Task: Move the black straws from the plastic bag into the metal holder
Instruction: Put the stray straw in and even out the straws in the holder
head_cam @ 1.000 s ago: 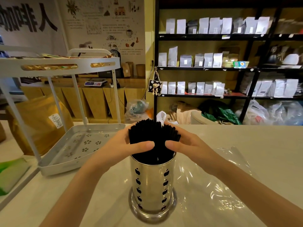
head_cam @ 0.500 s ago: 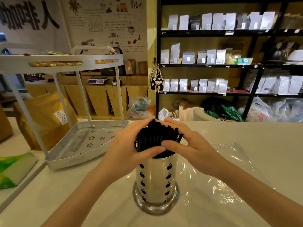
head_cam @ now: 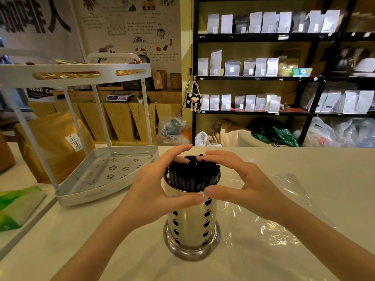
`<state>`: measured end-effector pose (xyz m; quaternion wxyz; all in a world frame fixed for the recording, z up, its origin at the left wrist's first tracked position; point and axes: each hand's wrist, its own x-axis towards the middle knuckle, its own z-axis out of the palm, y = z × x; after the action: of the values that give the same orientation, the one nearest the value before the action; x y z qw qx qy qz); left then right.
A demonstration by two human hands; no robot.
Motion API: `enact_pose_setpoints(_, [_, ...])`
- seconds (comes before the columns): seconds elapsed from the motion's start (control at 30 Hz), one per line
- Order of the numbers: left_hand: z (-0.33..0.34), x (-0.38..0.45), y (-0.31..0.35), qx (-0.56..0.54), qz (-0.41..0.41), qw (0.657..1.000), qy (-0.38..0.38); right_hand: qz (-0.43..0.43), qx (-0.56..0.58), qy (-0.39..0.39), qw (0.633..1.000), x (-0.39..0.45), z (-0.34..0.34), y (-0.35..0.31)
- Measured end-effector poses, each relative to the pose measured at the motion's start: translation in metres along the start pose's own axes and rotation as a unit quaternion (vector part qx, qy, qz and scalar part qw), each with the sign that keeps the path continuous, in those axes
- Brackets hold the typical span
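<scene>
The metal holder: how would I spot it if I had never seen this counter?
On the white counter, it stands upright between the two hands, on clear plastic. The metal holder is a shiny cylinder with black cut-outs, packed with black straws.

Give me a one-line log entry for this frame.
straws: upright in metal holder | left hand: cupping bundle | right hand: cupping bundle | plastic bag: flat on counter, no straws visible

Large black character 人 on wall banner [head_cam: 34, 19], "NEED C" on dark sign [head_cam: 39, 91]
</scene>
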<state>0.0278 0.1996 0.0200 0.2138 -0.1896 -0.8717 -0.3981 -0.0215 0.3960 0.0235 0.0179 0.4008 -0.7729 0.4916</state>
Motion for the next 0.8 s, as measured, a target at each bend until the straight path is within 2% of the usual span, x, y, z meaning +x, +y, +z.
enact_pose_setpoints(0.2, [-0.001,0.004,0.004,0.0,0.023,1.0,-0.005,-0.015,0.05,0.042,0.998,-0.001,-0.011,0.003])
enact_pose_setpoints(0.5, [-0.001,0.01,0.014,-0.005,0.055,0.998,-0.003,-0.084,-0.023,0.099,0.991,0.001,-0.013,0.01])
enact_pose_setpoints(0.8, [0.0,0.011,0.017,-0.012,0.057,0.998,0.011,-0.12,-0.076,0.088,0.986,0.004,-0.012,0.006])
